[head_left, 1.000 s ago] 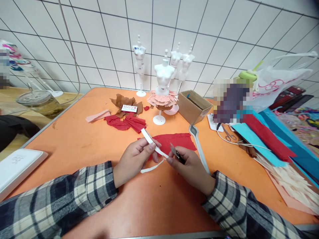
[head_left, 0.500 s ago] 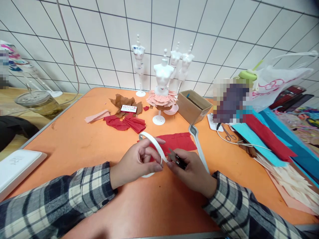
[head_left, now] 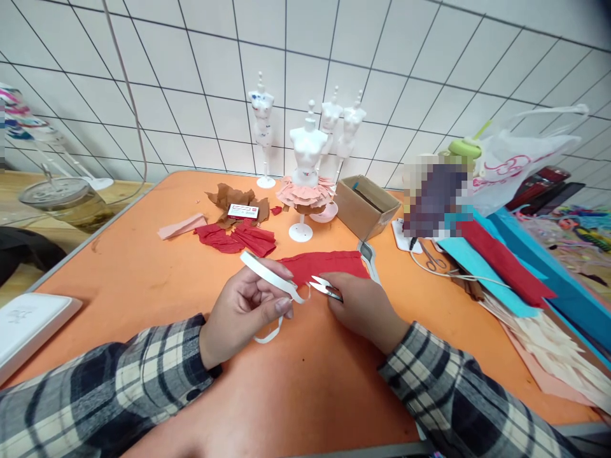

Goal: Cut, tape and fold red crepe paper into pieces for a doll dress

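Observation:
My left hand point(head_left: 241, 315) is closed on a narrow white tape point(head_left: 267, 273), pinching it between thumb and fingers. The tape curves over the fingers, with a loop hanging below and a loose end curling to the right. In my right hand point(head_left: 365, 310) is a pair of thread snips point(head_left: 325, 288), blades apart and pointing left at the tape's end, not touching it. Beneath both hands lies a red crepe paper strip point(head_left: 329, 264). Beyond it stands a small white dress form point(head_left: 309, 146) wearing a pink ruffled skirt point(head_left: 305, 193).
Crumpled red paper point(head_left: 233, 239), brown paper point(head_left: 224, 197) and a small box point(head_left: 243, 211) lie left of the dress form. A cardboard box point(head_left: 365, 213) stands to its right. Scissors point(head_left: 434, 259) and paper stacks point(head_left: 506, 264) are at right, a white power bank point(head_left: 38, 327) at left.
My right hand has turned the snips, bringing their blades into view opened toward the tape. The hands have drawn slightly apart, and the tape's end now hangs free of the right fingers.

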`<state>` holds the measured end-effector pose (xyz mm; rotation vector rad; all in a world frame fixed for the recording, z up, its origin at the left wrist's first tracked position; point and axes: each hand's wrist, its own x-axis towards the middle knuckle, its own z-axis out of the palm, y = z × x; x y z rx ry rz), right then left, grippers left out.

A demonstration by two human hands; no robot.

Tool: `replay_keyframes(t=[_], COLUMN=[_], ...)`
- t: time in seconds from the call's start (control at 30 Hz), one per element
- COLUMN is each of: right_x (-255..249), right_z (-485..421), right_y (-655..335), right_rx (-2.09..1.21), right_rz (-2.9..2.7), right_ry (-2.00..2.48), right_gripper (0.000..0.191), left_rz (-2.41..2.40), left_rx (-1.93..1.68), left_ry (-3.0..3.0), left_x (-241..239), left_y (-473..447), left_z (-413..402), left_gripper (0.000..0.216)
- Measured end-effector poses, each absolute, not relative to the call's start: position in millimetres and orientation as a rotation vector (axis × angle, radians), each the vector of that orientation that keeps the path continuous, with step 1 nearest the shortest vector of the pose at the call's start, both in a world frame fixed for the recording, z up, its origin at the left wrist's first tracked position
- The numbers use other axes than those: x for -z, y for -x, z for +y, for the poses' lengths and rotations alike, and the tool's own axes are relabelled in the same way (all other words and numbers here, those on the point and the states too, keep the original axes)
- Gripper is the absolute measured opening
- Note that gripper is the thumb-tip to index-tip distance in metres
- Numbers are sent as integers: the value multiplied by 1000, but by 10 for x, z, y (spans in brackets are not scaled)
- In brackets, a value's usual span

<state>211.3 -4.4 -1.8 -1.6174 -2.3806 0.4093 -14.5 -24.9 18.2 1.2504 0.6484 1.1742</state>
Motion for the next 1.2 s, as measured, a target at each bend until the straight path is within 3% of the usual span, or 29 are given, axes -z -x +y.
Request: replay_keyframes(t=[0.17,0.37,0.5,0.57,0.7,0.8,0.9,1.2], right_x=[89,176,60,-23,-99,-58,8,58], right_z=[179,276,137,37,-170,-261,-282,-345], right_y=[-2135,-2243,-2256,-2237,-2128,-2022,-1957,-1913], right_rx=[-205,-256,-281,-568,-1740,-2088,-2056,-1564], right_rz=[-2379,-2168,-1906,-1805,-1694,-1620,-1624,-1828], right_ry=[1695,1501,1365,1343,1040,976,1045,1218], right_gripper=[36,37,27,27,54,56,59,54], left_rz=[634,676,763,837,961,986,1005,997], left_rx=[-1202,-1144,-1102,-1066,-1064,-1105,-1123,-1073], left_ry=[-1282,-1281,-1268,-1259,-1266,-1261,-1222,-1221], left_x=[-211,-180,-132,-108,-71,-62,-60,-52], left_y=[154,151,121,98,61,43,25,-3], left_z=[-313,-326,-285,-253,-184,-154,-154,-202], left_gripper=[23,28,36,38,42,41,37,33])
